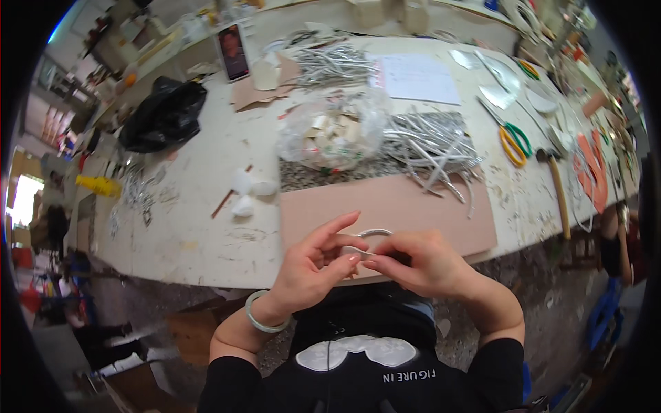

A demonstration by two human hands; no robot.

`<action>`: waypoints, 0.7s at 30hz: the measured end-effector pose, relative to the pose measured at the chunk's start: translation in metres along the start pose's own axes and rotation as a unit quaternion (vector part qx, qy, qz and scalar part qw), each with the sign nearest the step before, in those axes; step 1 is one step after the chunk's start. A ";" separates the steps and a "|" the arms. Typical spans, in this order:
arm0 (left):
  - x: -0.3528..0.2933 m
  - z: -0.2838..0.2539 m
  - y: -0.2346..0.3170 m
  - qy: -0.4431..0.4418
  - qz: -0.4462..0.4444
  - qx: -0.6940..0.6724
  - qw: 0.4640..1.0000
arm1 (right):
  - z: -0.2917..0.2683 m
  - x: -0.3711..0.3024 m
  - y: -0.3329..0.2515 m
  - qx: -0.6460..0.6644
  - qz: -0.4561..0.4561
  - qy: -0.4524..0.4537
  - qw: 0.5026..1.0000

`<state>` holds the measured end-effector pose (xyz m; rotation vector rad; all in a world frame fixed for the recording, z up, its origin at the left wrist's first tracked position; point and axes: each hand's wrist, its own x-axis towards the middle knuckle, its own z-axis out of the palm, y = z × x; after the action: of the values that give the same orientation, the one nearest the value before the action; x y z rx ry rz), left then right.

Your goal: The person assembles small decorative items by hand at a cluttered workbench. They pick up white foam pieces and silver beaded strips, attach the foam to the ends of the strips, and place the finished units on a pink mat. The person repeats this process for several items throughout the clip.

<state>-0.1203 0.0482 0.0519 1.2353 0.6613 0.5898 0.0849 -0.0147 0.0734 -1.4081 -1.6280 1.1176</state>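
Both my hands meet over the near edge of a pinkish-beige board (330, 204). In my left hand (310, 270) a small off-white piece (351, 250) is held between thumb and fingers, the index finger raised off it. The fingertips of my right hand (421, 261) are closed in a pinch at the piece's right end. A silver strip (375, 232) curves in a loop just beyond the fingertips; its ends are hidden by my hands. On the board's far right corner, a pile of similar silver strips (434, 148) overhangs from a speckled slab (289, 173).
A clear plastic bag (292, 134) of off-white pieces sits on the slab. More silver strips (334, 63) lie behind it, near a phone (233, 54). Scissors (513, 141) and a hammer (556, 186) lie right; a black bag (164, 113) and small white pieces (242, 205) left.
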 end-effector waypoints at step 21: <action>0.058 -0.163 -0.014 0.151 0.104 0.504 0.844 | 0.007 0.000 0.006 0.071 0.044 -0.049 0.995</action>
<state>-0.1999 0.1932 -0.0010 2.2487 1.1906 0.6372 0.0807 -0.0158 0.0650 -1.3624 -1.5322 1.3466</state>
